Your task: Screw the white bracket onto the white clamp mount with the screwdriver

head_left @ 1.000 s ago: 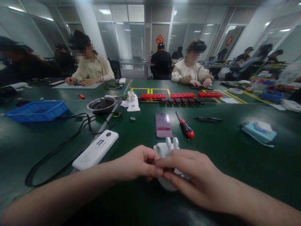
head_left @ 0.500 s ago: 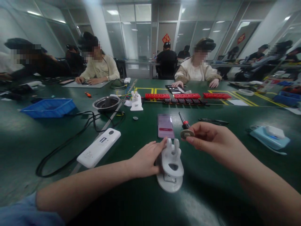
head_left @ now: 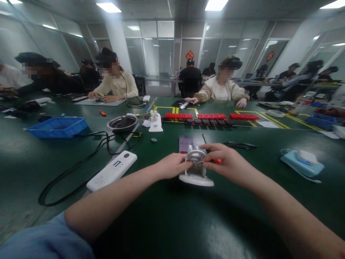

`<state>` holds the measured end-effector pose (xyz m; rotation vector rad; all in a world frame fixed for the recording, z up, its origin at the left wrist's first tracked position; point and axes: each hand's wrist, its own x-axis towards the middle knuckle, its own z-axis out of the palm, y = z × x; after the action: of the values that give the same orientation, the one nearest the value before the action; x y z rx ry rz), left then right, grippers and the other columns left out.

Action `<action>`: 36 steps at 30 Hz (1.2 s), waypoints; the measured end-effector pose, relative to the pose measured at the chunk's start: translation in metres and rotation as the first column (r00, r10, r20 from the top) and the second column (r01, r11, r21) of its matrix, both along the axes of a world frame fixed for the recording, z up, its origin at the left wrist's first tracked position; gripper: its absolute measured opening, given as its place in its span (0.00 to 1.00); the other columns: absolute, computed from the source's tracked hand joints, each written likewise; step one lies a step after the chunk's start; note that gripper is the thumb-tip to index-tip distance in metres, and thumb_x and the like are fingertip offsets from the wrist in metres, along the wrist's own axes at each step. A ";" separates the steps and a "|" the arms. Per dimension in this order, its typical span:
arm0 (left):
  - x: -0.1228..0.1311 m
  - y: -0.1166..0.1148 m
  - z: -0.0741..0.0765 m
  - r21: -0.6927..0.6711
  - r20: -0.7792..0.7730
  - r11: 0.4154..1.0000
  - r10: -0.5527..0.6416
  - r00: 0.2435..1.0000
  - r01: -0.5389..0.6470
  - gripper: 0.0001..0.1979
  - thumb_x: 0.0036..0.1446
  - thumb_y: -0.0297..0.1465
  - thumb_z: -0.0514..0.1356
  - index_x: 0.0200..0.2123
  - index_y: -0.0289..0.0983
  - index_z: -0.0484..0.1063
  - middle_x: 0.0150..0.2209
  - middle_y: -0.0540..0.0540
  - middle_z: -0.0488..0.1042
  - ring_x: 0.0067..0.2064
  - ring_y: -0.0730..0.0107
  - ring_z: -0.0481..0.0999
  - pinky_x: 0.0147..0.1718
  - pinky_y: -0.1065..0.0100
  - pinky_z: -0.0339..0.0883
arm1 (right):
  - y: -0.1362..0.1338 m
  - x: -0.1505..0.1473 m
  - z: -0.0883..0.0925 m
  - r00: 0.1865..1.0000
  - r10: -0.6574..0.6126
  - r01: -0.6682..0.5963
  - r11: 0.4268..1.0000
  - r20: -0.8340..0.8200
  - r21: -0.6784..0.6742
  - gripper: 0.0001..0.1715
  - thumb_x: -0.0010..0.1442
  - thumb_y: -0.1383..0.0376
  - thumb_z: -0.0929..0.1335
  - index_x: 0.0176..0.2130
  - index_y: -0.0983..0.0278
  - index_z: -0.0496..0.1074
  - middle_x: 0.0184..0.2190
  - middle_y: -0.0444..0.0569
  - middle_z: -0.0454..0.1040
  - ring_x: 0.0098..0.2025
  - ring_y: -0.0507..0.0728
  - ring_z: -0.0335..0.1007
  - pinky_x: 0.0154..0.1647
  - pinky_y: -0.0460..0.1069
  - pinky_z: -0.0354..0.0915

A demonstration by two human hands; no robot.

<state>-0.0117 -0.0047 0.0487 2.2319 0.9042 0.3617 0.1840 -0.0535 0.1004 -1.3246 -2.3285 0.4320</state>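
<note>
A white plastic stand (head_left: 196,180), with an upright ring-shaped part and a flat base, is tilted up off the table. My left hand (head_left: 172,166) grips its left side, thumb at the opening. At the right of that opening, my right hand (head_left: 225,160) pinches a small round disc (head_left: 198,163), mostly hidden by the fingers and the stand. Behind my right hand lies a screwdriver (head_left: 205,139); its shaft and a red bit of handle show. A phone (head_left: 185,142) with a lit screen lies just beyond the stand, partly covered.
A white power bank (head_left: 113,171) and black cable lie left, near a metal bowl (head_left: 122,123) and blue bin (head_left: 58,127). Another white stand (head_left: 155,122) is ahead. Tweezers (head_left: 240,145) and a light-blue pouch (head_left: 302,163) lie right. Co-workers sit across the table.
My right hand has moved left, bringing the disc to the white stand. The stand has been tilted, so its base now faces differently, and it covers part of the phone. The view has tipped up slightly.
</note>
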 end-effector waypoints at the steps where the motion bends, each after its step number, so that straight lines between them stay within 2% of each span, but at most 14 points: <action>1: -0.001 0.002 -0.002 -0.025 0.026 1.000 -0.001 1.000 0.002 0.17 0.57 0.39 0.46 0.40 0.36 0.68 0.37 0.47 0.72 0.37 0.68 0.71 0.36 0.68 0.63 | 0.003 -0.002 -0.006 0.999 -0.002 -0.001 0.998 0.039 0.058 0.06 0.52 0.67 0.66 0.29 0.62 0.74 0.47 0.50 0.66 0.48 0.59 0.62 0.48 0.57 0.60; 4: -0.006 0.004 -0.007 -0.077 0.040 0.997 0.003 0.999 0.000 0.16 0.54 0.39 0.50 0.39 0.35 0.69 0.35 0.47 0.72 0.36 0.68 0.71 0.34 0.69 0.63 | 0.008 -0.008 -0.020 0.994 0.053 -0.074 0.969 0.096 0.238 0.06 0.53 0.68 0.66 0.29 0.62 0.74 0.43 0.51 0.69 0.45 0.58 0.63 0.45 0.56 0.61; 7: -0.008 0.001 -0.007 -0.099 -0.022 0.993 0.063 0.998 -0.064 0.16 0.51 0.41 0.52 0.35 0.36 0.70 0.32 0.48 0.72 0.32 0.68 0.71 0.29 0.70 0.62 | 0.009 -0.011 -0.029 0.991 0.096 -0.124 0.925 0.094 0.359 0.07 0.54 0.66 0.65 0.29 0.63 0.73 0.39 0.52 0.70 0.40 0.56 0.65 0.38 0.51 0.64; 11: -0.005 -0.008 -0.002 0.061 -0.108 0.979 0.199 0.974 -0.193 0.13 0.50 0.38 0.52 0.32 0.38 0.71 0.31 0.48 0.73 0.31 0.66 0.71 0.28 0.69 0.61 | 0.007 -0.014 -0.036 0.980 0.081 -0.163 0.842 0.179 0.514 0.10 0.57 0.64 0.62 0.29 0.65 0.71 0.36 0.53 0.71 0.37 0.54 0.67 0.33 0.48 0.65; 13: -0.004 -0.012 0.001 0.144 -0.139 0.970 0.216 0.966 -0.197 0.12 0.49 0.37 0.52 0.30 0.37 0.70 0.30 0.48 0.73 0.31 0.66 0.71 0.28 0.69 0.61 | 0.005 -0.016 -0.038 0.975 0.058 -0.173 0.800 0.214 0.574 0.09 0.57 0.65 0.62 0.30 0.66 0.69 0.36 0.53 0.72 0.36 0.54 0.68 0.33 0.47 0.65; 15: -0.004 -0.014 0.003 0.174 -0.166 0.968 0.208 0.964 -0.179 0.12 0.50 0.38 0.51 0.29 0.37 0.70 0.29 0.48 0.72 0.30 0.66 0.70 0.27 0.69 0.61 | 0.004 -0.018 -0.040 0.979 0.033 -0.149 0.788 0.201 0.597 0.07 0.57 0.65 0.62 0.32 0.66 0.67 0.36 0.53 0.72 0.36 0.54 0.69 0.32 0.47 0.65; 17: -0.004 -0.016 0.005 0.184 -0.178 0.967 0.208 0.962 -0.175 0.12 0.50 0.38 0.51 0.29 0.38 0.70 0.29 0.48 0.72 0.29 0.66 0.71 0.27 0.68 0.61 | 0.002 -0.020 -0.041 0.986 -0.010 -0.085 0.827 0.167 0.555 0.08 0.56 0.65 0.63 0.37 0.66 0.64 0.37 0.53 0.71 0.36 0.55 0.69 0.31 0.47 0.65; 21: -0.004 -0.018 0.006 0.205 -0.164 0.964 0.206 0.965 -0.171 0.11 0.51 0.35 0.50 0.31 0.37 0.69 0.29 0.47 0.72 0.29 0.66 0.71 0.27 0.69 0.61 | -0.002 -0.022 -0.036 0.985 -0.102 0.038 0.919 0.142 0.393 0.23 0.53 0.65 0.65 0.48 0.64 0.57 0.41 0.52 0.68 0.38 0.56 0.68 0.30 0.48 0.64; 25: -0.004 -0.019 0.006 0.243 -0.205 0.961 0.186 0.961 -0.134 0.11 0.52 0.34 0.48 0.33 0.35 0.67 0.29 0.46 0.72 0.28 0.66 0.70 0.26 0.69 0.61 | -0.005 -0.024 -0.030 0.974 -0.095 0.030 0.955 0.208 0.295 0.20 0.53 0.67 0.65 0.46 0.63 0.60 0.43 0.51 0.67 0.39 0.57 0.67 0.33 0.49 0.64; 29: -0.004 -0.018 0.006 0.290 -0.227 0.953 0.156 0.961 -0.086 0.13 0.54 0.35 0.47 0.31 0.35 0.67 0.29 0.45 0.72 0.29 0.65 0.71 0.27 0.68 0.61 | -0.005 -0.028 -0.032 0.968 -0.120 0.062 0.964 0.218 0.258 0.12 0.51 0.69 0.64 0.39 0.65 0.64 0.35 0.50 0.70 0.33 0.55 0.67 0.30 0.47 0.62; 32: -0.005 -0.019 0.007 0.301 -0.241 0.950 0.157 0.958 -0.080 0.13 0.54 0.35 0.46 0.32 0.35 0.67 0.29 0.45 0.72 0.29 0.66 0.71 0.27 0.68 0.61 | -0.005 -0.026 -0.029 0.972 -0.099 0.049 0.972 0.212 0.230 0.11 0.52 0.68 0.64 0.39 0.65 0.64 0.33 0.49 0.71 0.32 0.54 0.67 0.29 0.47 0.62; 34: -0.005 -0.019 0.008 0.294 -0.242 0.952 0.158 0.957 -0.083 0.14 0.54 0.35 0.46 0.33 0.35 0.68 0.29 0.45 0.72 0.29 0.66 0.70 0.27 0.68 0.61 | -0.002 -0.016 -0.019 0.985 -0.078 0.047 0.980 0.155 0.195 0.14 0.52 0.65 0.64 0.41 0.64 0.64 0.35 0.49 0.71 0.33 0.55 0.67 0.31 0.48 0.62; 36: -0.005 -0.020 0.008 0.280 -0.237 0.956 0.157 0.959 -0.087 0.15 0.55 0.36 0.46 0.34 0.35 0.68 0.29 0.46 0.72 0.29 0.67 0.71 0.27 0.69 0.61 | 0.003 0.002 -0.005 0.993 -0.115 0.109 0.984 0.035 0.138 0.16 0.53 0.59 0.63 0.41 0.64 0.66 0.35 0.49 0.71 0.33 0.54 0.67 0.31 0.48 0.63</action>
<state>-0.0171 -0.0244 0.0572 2.5177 1.1967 0.2667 0.1862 -0.0503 0.0951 -1.4031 -2.2593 0.2082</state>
